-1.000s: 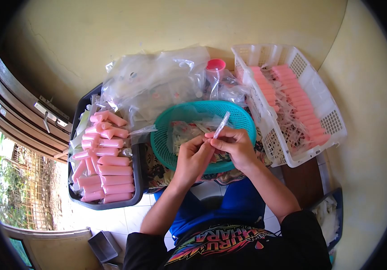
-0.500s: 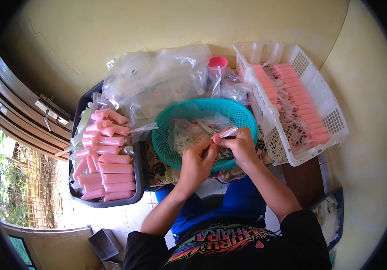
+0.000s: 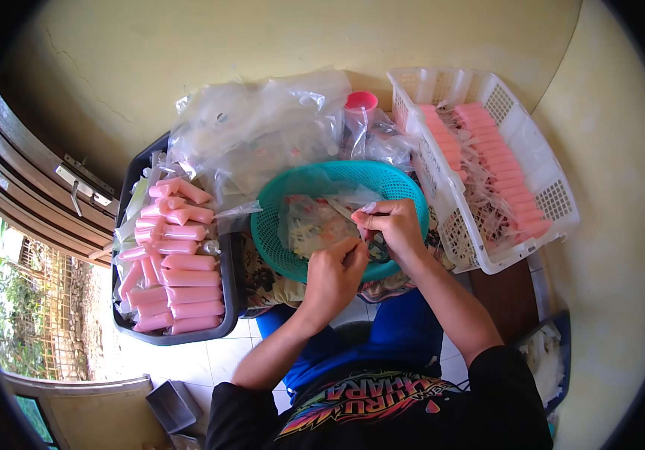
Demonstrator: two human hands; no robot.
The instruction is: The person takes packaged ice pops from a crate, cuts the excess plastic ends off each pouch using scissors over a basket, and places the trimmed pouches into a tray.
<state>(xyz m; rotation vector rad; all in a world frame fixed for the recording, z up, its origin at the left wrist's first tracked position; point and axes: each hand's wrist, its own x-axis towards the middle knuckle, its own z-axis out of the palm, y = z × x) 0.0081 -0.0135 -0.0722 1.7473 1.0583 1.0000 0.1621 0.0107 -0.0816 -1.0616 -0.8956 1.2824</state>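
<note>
Clear plastic was pinched in the right hand, above the far-right part of the teal basket. Both forearms came in from the near edge, their elbows bent, and the hands met over the basket's near-right half. The right hand was turned inward, its thumb and index finger pressed together. The left hand sat lower, over the basket's near rim, with its back up and its fingers curled tightly toward the other hand. I could not tell what, if anything, those fingers had hold of, since their tips were hidden.

The plastic rose just past the right index finger, with the rest concealed by the hand. What showed was small, pale, shiny and crumpled. Loose scraps lay below in the basket, which rested on patterned cloth. Pink packets filled the dark tray beyond the basket's left edge.
</note>
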